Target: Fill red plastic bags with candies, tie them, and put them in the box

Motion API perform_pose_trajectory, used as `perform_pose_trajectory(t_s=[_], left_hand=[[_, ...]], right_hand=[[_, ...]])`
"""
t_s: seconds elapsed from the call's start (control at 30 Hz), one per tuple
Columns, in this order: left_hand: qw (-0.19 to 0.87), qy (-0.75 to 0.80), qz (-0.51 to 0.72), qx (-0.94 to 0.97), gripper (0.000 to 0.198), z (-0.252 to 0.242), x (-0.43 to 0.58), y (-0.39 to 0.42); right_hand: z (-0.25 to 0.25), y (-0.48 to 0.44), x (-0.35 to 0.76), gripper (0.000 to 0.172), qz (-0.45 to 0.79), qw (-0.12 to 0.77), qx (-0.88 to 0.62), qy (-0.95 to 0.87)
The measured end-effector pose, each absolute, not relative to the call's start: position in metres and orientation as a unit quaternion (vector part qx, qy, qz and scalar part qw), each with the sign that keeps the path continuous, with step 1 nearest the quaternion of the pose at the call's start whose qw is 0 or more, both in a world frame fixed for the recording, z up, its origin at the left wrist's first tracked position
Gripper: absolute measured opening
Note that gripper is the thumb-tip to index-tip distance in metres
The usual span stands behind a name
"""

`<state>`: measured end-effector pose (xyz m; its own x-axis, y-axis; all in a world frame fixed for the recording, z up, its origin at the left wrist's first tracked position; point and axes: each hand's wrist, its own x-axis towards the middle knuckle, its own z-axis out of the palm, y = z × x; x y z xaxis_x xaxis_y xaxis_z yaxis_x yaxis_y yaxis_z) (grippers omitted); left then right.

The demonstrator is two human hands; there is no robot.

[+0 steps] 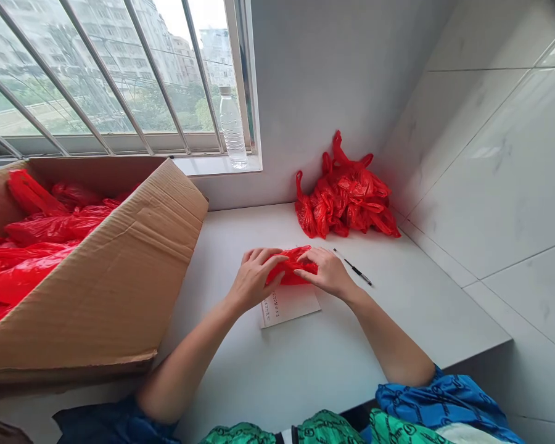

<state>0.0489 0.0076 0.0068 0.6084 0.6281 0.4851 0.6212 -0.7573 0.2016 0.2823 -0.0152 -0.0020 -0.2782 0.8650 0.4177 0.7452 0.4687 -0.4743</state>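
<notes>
A red plastic bag (295, 275), bunched into a small bundle, is between my two hands above the white table. My left hand (258, 275) grips its left end, the fingers curved over it and the thumb at the near side. My right hand (327, 271) grips the right end with thumb and bent fingers. What the bag may contain is hidden. Partly under the bundle lies a white paper pad (292, 308) with handwriting down its left side. A black pen (359, 272) rests on the table just right of my right hand.
On the left stands a large open cardboard box (115, 271) full of red bags (50, 228). A heap of tied red bags (346, 197) sits against the back wall. A clear water bottle (232, 132) stands on the sill of the barred window. Tiled wall (504, 160) borders the right.
</notes>
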Motion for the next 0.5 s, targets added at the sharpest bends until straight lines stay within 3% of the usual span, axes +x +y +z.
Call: perform_pose_trajectory(t_s=[0.5], left_hand=[[-0.018, 0.331, 0.264, 0.906, 0.014, -0.005, 0.050, 0.011]], right_hand=[[-0.015, -0.014, 0.274, 0.006, 0.084, 0.281, -0.498, -0.816]])
